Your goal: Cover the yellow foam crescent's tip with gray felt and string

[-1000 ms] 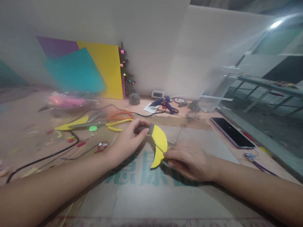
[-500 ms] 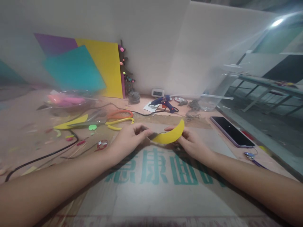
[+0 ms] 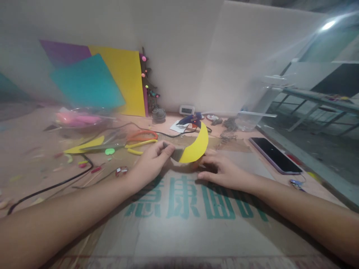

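One yellow crescent (image 3: 198,147) is held at mid-frame.
Its grey end is pinched by the left hand (image 3: 153,160); the right hand's (image 3: 227,170) fingers are curled and parted, contact with it unclear. One glue gun (image 3: 187,120) lies at upper centre, one phone (image 3: 275,155) at right. Four green characters (image 3: 183,198) are printed below, 康 being legible.

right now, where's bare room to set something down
Bare: the lettered sheet, nearside, between left forearm and right forearm; also a grey patch between right hand and phone. Crowded: the left side, with scissors and scraps.
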Motion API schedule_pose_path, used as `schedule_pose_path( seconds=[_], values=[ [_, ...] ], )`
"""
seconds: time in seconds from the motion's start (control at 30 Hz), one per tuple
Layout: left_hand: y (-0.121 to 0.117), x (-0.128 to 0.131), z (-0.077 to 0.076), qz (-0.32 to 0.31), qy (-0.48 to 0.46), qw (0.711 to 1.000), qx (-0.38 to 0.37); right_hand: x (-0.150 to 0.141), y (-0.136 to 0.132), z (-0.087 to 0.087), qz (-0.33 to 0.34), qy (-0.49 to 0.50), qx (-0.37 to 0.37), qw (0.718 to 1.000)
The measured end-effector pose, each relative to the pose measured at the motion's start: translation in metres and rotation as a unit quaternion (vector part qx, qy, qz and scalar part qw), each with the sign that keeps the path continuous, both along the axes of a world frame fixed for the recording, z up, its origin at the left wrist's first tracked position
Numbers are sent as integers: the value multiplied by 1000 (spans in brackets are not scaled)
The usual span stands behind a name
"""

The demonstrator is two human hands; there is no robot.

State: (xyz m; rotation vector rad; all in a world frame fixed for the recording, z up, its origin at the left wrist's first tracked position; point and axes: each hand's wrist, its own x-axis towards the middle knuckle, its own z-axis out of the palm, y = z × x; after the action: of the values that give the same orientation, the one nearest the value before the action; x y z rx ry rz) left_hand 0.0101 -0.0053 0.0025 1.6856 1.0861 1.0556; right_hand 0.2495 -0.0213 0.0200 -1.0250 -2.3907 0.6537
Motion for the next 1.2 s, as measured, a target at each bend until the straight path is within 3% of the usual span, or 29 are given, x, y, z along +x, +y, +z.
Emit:
schedule_pose_path(
  seconds=[0.1, 0.2, 0.3, 0.4, 0.63, 0.77, 0.87, 1.03, 1.2],
  values=[
    [-2, 0, 1, -24, 2, 999, -24, 1, 2, 2, -58, 12, -45, 997],
    [-6, -1, 3, -69, 71, 995, 10, 3, 4, 7, -152, 66, -79, 983],
    [-11, -1, 7, -86, 157, 981, 71, 4, 5, 16, -204, 87, -32, 975],
    [-13, -1, 9, -59, 207, 972, 95, 4, 1, 25, -220, 74, 19, 973],
    [-8, -1, 7, -21, 219, 970, 109, 8, -16, 42, -180, 7, 196, 964],
    [-6, -2, 5, -3, 174, 980, 101, 13, -30, 54, -46, -127, 134, 982],
    [-3, -2, 3, 11, 147, 985, 92, 20, -36, 63, 12, -196, 141, 970],
    [-2, -1, 1, 4, 127, 988, 92, 39, -14, 71, -108, -175, 172, 963],
    [-4, 1, 4, -9, 148, 985, 91, 59, 39, 50, -235, -173, 158, 943]
  ],
)
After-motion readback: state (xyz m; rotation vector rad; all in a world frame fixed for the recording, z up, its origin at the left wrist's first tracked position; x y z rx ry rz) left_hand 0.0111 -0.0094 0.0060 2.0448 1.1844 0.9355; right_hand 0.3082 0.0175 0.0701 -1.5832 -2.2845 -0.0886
